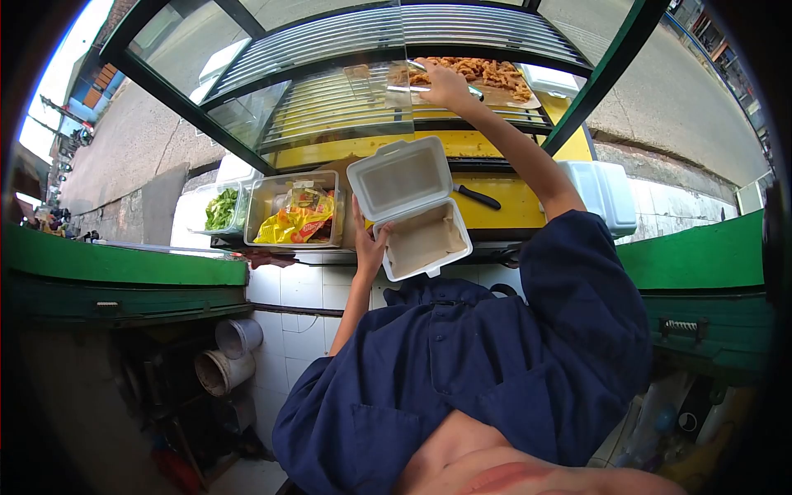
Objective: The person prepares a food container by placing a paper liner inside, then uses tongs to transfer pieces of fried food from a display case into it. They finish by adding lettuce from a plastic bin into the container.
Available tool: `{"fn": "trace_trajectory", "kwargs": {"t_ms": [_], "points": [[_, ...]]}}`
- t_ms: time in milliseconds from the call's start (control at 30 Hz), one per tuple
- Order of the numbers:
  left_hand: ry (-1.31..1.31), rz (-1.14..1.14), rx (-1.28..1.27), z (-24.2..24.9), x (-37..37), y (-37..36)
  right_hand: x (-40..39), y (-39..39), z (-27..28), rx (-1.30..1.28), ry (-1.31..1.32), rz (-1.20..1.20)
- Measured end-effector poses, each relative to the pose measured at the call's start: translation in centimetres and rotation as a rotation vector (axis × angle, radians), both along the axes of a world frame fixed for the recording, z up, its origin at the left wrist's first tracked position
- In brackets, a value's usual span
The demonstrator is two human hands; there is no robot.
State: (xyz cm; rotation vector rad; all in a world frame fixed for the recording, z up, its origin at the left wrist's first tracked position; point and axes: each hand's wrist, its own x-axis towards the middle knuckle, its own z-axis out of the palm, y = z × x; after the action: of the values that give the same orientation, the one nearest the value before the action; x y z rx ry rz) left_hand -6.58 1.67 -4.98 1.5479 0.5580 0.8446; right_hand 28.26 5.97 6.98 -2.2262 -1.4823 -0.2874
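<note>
Head view: an open white foam box with a brown paper lining is held by the left hand, the grip closed on its left side near the hinge, in front of the yellow table. Farther forward, silver metal tongs are gripped in the right hand, which is held over golden-brown fried pieces in the glass-sided case; whether anything is pinched between the tips cannot be told. A black-handled knife is laid on the table, just right of the box. To the left, a yellow-and-red plastic packet is held in a clear plastic container, beside which green leaves are kept in another. White closed foam boxes are placed at the right
</note>
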Motion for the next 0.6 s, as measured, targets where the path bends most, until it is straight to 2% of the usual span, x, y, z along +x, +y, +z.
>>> {"fn": "trace_trajectory", "kwargs": {"t_ms": [67,167,300,400,500,600], "points": [[-0.003,0.018,0.028,-0.2,-0.1,0.1,0.5,3.0,-1.1,0.032,0.032,0.007],[0.007,0.043,0.042,-0.9,-0.3,0.2,0.4,6.3,0.2,-0.291,0.172,0.014],[0.019,0.041,-0.023,-0.7,-0.5,-0.3,0.1,9.0,0.9,-0.336,0.145,0.077],[0.008,0.052,-0.059,-0.7,-0.6,-0.7,0.9,11.3,-0.4,-0.374,0.022,0.044],[0.021,0.07,-0.049,-0.7,-0.6,-0.7,1.5,12.3,-1.5,-0.298,0.035,0.006],[0.045,0.082,0.001,-0.8,-0.8,-0.6,2.0,12.4,-2.6,-0.257,-0.085,0.032]]}}
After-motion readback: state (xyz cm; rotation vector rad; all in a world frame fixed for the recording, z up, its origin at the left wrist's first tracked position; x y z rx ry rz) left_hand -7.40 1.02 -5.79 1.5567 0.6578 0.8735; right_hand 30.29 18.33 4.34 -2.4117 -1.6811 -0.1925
